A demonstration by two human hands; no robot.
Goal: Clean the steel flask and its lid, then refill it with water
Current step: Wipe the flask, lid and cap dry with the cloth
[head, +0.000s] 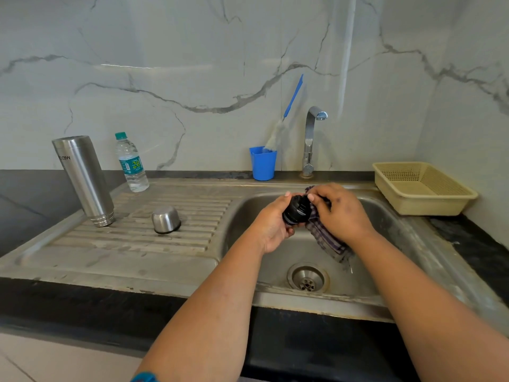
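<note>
Your left hand [271, 227] is over the sink [248, 205], fingers curled round the black stopper lid [297, 212], which lies tilted on its side in your grip above the basin. Your right hand [337, 213] is just beside it, fingers bent and gripping a checked cloth [325, 238]; the cloth is bunched against the lid's right side and its loose end hangs down into the basin, near the drain [308, 277]. Whether the right fingertips themselves touch the lid, you cannot tell; the cloth covers that spot. The steel flask [82, 180] stands upside down on the ribbed draining board [137, 238] at the left, mouth end down, leaning a little in this wide view, well apart from your hands. Its steel cup [166, 219] sits inverted on the same board, between the flask and the sink. A plastic water bottle [131, 162] with a green cap stands upright at the back of the board, just beside the flask. Behind the sink, a blue cup [263, 164] holds a bottle brush [286, 117] with a blue handle, leaning toward the wall. The tap [311, 139] stands to the right of the cup, spout over the basin, no water seen running. A beige plastic basket [424, 188] rests on the dark bench [484, 244] at the right of the sink.
</note>
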